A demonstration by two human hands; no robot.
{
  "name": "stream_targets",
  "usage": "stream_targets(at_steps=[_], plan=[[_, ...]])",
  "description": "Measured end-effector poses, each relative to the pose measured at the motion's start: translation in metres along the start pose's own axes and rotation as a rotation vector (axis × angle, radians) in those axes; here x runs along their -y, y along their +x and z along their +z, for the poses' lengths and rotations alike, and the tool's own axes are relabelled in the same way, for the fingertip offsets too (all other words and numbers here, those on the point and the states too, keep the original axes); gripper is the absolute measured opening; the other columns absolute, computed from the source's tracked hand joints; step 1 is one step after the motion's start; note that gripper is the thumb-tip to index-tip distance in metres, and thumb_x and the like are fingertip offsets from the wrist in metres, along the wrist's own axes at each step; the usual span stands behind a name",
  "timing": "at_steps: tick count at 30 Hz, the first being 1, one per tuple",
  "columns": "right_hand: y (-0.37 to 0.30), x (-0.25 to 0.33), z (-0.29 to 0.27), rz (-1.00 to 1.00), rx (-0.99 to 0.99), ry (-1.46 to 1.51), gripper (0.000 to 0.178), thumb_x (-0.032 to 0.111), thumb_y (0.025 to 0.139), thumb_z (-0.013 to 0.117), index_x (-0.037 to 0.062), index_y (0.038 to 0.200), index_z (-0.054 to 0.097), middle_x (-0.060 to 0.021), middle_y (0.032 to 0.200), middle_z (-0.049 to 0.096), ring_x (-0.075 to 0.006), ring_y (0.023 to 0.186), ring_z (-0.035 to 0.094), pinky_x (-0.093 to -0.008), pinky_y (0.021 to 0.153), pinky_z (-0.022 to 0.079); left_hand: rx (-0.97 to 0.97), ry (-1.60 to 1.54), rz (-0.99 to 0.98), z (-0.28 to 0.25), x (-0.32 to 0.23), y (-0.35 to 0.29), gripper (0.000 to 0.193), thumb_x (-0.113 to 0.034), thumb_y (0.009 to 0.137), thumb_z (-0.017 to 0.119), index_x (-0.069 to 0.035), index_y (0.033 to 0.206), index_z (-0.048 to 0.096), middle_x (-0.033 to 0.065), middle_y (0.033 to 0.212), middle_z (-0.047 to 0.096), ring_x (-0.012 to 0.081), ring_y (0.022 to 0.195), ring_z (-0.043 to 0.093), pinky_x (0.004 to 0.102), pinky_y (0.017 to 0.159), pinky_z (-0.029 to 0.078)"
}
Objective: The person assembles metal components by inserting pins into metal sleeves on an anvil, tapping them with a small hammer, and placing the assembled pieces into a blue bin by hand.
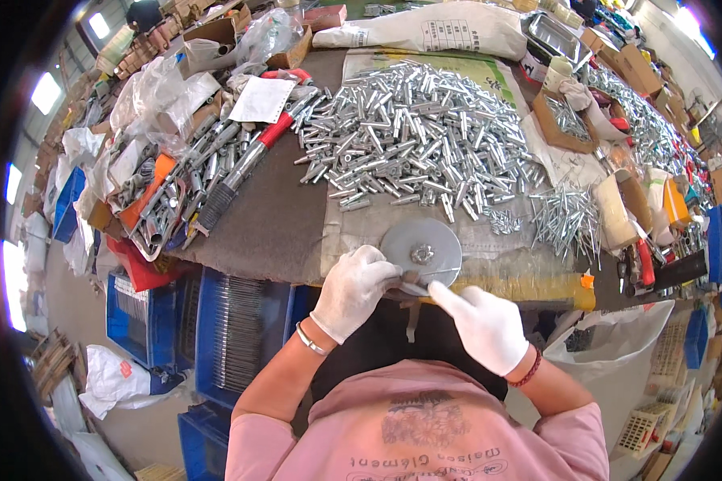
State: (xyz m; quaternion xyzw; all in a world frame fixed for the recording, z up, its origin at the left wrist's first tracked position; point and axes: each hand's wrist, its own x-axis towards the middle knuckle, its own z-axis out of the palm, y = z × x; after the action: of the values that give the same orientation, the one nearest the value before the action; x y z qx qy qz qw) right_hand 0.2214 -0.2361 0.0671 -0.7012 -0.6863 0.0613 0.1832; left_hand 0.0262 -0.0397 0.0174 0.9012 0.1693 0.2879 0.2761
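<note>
My left hand (351,293), in a white glove, is closed with its fingertips pinching a small grey metal piece (414,289) at the table's near edge. My right hand (489,327), also gloved in white, has its index finger stretched to the end of that piece; the other fingers are curled, and whatever they hold is hidden. Just beyond my fingers lies a round grey metal dish (397,240) with small hardware pieces (422,254) at its middle. A large heap of shiny metal sleeves (425,132) spreads out behind the dish.
Thin screws or pins (565,218) form a smaller pile to the right. Tools, including a red-handled one (274,132), crowd the left side. Blue crates (208,337) with metal rods stand below the table at left. A white sack (425,30) lies at the back.
</note>
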Motion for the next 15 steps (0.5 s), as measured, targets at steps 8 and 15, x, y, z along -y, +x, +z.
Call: stream_targets(at_steps=[8, 15], plan=[[0.012, 0.015, -0.037, -0.016, -0.340, 0.322, 0.058, -0.006, 0.089, 0.076, 0.0112, 0.145, 0.071, -0.0123, 0.093, 0.072, -0.0297, 0.073, 0.071, -0.0360, 0.067, 0.057, 0.007, -0.081, -0.064, -0.003, -0.003, 0.000, 0.017, -0.005, 0.081, 0.086, -0.007, 0.096, 0.079, 0.0099, 0.096, 0.068, 0.0332, 0.094, 0.068, 0.0441, 0.084, 0.055], [-0.004, 0.002, 0.005, -0.023, -0.027, -0.014, 0.061, 0.003, 0.092, 0.064, 0.0262, 0.149, 0.066, -0.0089, 0.080, 0.057, -0.0301, 0.062, 0.064, -0.0430, 0.058, 0.054, 0.015, -0.066, -0.022, -0.002, 0.001, 0.001, 0.016, -0.006, 0.080, 0.087, -0.007, 0.093, 0.079, 0.0100, 0.096, 0.069, 0.0329, 0.094, 0.069, 0.0435, 0.083, 0.055]])
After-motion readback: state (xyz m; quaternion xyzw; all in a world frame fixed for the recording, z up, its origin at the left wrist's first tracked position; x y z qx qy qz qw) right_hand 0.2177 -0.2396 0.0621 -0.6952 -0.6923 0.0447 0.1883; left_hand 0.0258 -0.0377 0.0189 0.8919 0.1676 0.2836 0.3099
